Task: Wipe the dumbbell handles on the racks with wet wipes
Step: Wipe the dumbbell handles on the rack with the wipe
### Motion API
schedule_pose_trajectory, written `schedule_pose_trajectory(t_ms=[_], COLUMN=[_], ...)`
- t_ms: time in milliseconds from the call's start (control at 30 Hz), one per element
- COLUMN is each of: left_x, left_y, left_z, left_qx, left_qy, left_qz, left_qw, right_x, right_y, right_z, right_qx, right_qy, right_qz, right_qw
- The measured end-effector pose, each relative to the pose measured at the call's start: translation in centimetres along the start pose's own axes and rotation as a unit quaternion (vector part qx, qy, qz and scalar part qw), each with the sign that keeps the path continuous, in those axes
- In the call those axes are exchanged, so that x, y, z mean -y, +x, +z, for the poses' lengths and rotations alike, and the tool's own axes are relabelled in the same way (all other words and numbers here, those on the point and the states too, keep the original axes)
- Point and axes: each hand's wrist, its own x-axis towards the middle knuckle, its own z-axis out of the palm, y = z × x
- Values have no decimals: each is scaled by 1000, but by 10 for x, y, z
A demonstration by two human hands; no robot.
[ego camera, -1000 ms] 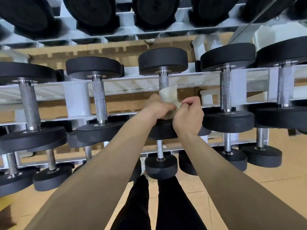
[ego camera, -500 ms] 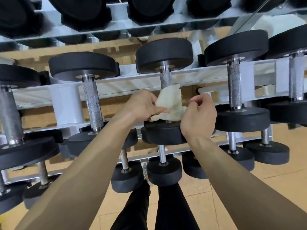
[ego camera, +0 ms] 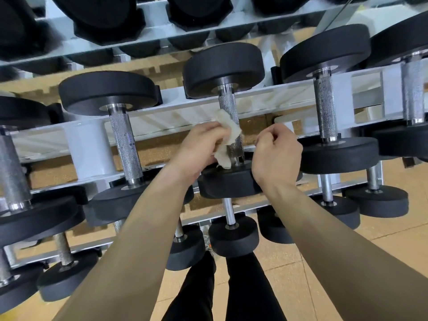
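A black dumbbell with a knurled steel handle (ego camera: 229, 112) lies on the middle shelf of the white rack (ego camera: 88, 144), straight ahead of me. My left hand (ego camera: 199, 147) grips a crumpled off-white wet wipe (ego camera: 228, 137) and holds it against the left side of that handle, near its lower end. My right hand (ego camera: 276, 151) hovers just right of the handle with its fingers curled and nothing in them; it is off the wipe. Part of the wipe is hidden behind my left fingers.
More dumbbells line the shelf: one to the left (ego camera: 125, 144), one to the right (ego camera: 325, 117). Larger black weights (ego camera: 108, 17) fill the top shelf, smaller dumbbells (ego camera: 231, 232) the bottom one. My dark trouser legs (ego camera: 222, 290) stand on tan floor.
My right hand has let go of the wipe and drawn off to the right. The left hand now holds the wipe alone, against the handle's left side. The camera has come closer.
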Motion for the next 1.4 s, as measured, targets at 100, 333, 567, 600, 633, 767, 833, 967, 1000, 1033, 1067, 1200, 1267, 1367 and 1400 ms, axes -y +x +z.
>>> schedule_pose_trajectory(t_ms=[100,333,567,600,633,767,833,967,1000,1033,1067,1200,1267,1367,1400], left_x=[0,-22,0,3,4,1,4,5,2,-1,-3,3,10,8,6], left_y=[7,49,42,39,36,14,3,7,10,13,15,13,7,-9,-15], left_z=[6,34,26,23,21,8,4,1,3,5,6,7,5,6,9], left_qx=[83,-29,-8,-14,-25,-53,-60,-66,-46,-31,-22,-49,-64,-80,-79], left_qy=[-51,-335,-227,-195,-164,-22,7,-18,-56,-101,-137,-45,81,288,346], left_qz=[-30,-168,-144,-138,-132,-87,-62,-56,-67,-81,-95,-64,-31,6,15], left_qw=[995,927,963,971,977,995,996,996,995,991,986,996,994,954,935], right_x=[0,-2,-4,-4,-4,-4,-4,-4,-4,-4,-4,-4,-5,-6,-7], right_y=[-1,-1,1,1,1,0,1,2,2,3,3,3,2,2,3], right_z=[0,-1,-1,-1,-2,-3,-2,0,0,0,1,1,1,1,2], right_qx=[-2,-2,-1,0,1,6,7,7,4,1,0,0,1,0,0], right_qy=[0,18,36,37,36,41,43,41,40,40,40,41,41,42,40], right_qz=[-7,-6,-6,-8,-13,-29,-32,-30,-30,-29,-28,-28,-31,-34,-34], right_qw=[1000,1000,999,999,999,999,999,999,999,999,999,999,999,999,999])
